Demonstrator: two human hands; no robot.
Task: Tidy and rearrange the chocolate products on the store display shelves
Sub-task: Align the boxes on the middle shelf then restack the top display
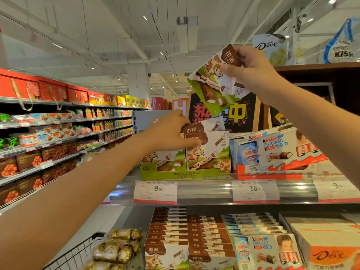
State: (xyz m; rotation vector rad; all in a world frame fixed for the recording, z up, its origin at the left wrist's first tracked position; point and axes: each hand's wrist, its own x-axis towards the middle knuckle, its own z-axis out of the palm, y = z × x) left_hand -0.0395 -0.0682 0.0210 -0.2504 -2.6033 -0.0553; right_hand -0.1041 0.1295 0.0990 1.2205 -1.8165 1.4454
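Chocolate box (216, 80) | tilted, top upper-right | right hand (251, 69) grip pinches it

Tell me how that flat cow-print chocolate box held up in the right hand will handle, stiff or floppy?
The flat cow-print chocolate box probably stays stiff: pinched only at its top corner by the right hand, it hangs tilted without sagging. It seems light, since fingertips alone carry it. The glossy card may be slippery, so it could swivel in that pinch.
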